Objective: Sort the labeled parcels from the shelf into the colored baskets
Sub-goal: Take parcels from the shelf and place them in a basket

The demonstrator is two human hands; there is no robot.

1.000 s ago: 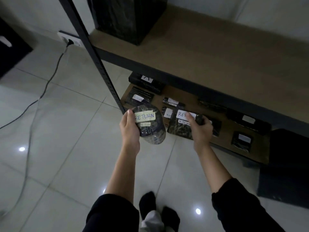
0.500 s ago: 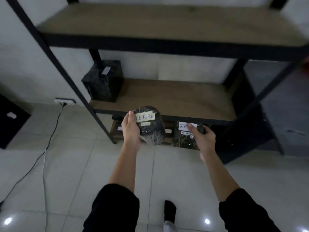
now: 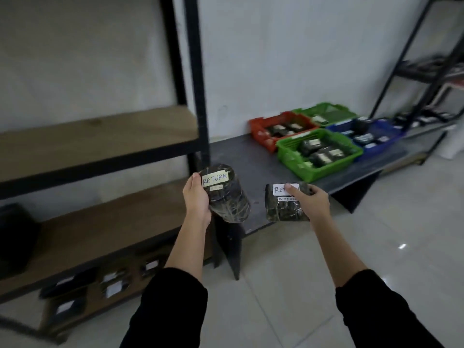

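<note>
My left hand [image 3: 197, 199] grips a round parcel [image 3: 227, 197] labeled "RETURN". My right hand [image 3: 312, 200] holds a flat parcel [image 3: 283, 207]; thumb covers its label, "RET" readable.

1. red basket [image 3: 256, 126], blue basket [image 3: 381, 149], near green basket [image 3: 291, 159], far green basket [image 3: 324, 106].
2. round parcel [image 3: 228, 202]: dark mottled wrap, pale-yellow label.
3. flat parcel [image 3: 283, 209]: same wrap, white label.
4. table [image 3: 246, 156] dark grey; shelf boards [image 3: 100, 131] brown, shelf frame [image 3: 198, 71] black.

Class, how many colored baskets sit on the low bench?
4: red basket leftmost, far green basket behind, near green basket frontmost, blue basket rightmost. Others may be hidden.
</note>
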